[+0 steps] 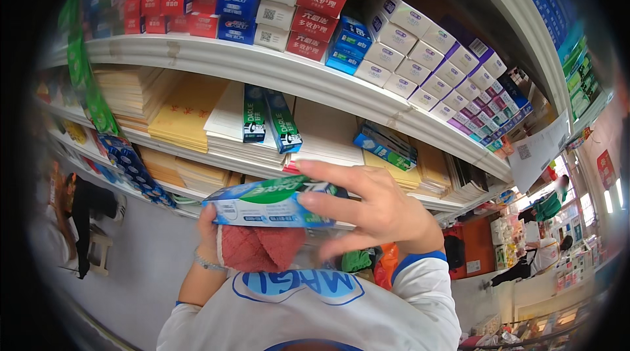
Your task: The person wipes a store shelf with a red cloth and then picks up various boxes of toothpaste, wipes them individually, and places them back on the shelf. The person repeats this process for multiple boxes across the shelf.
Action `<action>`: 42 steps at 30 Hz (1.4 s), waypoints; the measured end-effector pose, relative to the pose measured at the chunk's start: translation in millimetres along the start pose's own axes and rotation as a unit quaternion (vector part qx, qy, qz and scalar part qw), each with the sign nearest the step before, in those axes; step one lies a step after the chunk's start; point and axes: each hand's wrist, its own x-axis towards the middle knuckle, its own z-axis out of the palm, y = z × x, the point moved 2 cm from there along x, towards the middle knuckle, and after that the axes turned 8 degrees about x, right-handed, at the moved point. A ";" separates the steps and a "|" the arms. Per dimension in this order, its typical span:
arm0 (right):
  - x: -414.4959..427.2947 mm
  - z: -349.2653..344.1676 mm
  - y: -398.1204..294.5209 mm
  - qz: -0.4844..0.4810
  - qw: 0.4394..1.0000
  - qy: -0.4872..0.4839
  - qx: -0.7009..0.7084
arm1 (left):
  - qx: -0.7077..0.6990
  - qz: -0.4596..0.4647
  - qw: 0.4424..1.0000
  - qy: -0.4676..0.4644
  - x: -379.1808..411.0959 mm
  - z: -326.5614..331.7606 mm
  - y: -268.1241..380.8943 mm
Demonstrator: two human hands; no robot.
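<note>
My left hand [209, 235] holds a blue, white and green Darlie toothpaste box [268, 204] by its left end. A folded red cloth [261, 247] is in the same hand, just under the box. Across the box's right end reaches my right hand [369, 205], its fingers spread and its thumb below, apart from the box and blurred. One fingertip overlaps the box's front; firm contact cannot be made out. Ahead, two more Darlie boxes [283, 122] lie on stacked paper [246, 137] on the shelf below the top one.
Stacked toothpaste boxes [317, 16] line the upper white shelf [275, 63]. Another pair of boxes [386, 146] lies right on yellow envelopes [184, 114] or similar paper. Green and blue packet strips [91, 85] hang at left. People [546, 252] are at far right and left, beside a stool [101, 252].
</note>
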 end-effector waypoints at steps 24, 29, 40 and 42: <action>-6.3 -55.9 10.1 -0.051 0.824 0.272 -0.494 | 0.115 -0.026 0.993 -0.004 13.3 2.4 -5.2; 32.2 -54.3 38.5 -0.032 0.792 0.255 -0.554 | 0.111 -0.041 0.993 0.000 10.0 -2.5 -3.2; 56.5 -56.6 99.9 0.196 0.867 0.240 -0.391 | 0.102 -0.049 0.993 0.022 9.8 -20.6 -3.1; 56.8 -58.1 103.0 0.197 0.864 0.228 -0.404 | 0.105 -0.053 0.993 0.023 12.6 -17.3 -2.8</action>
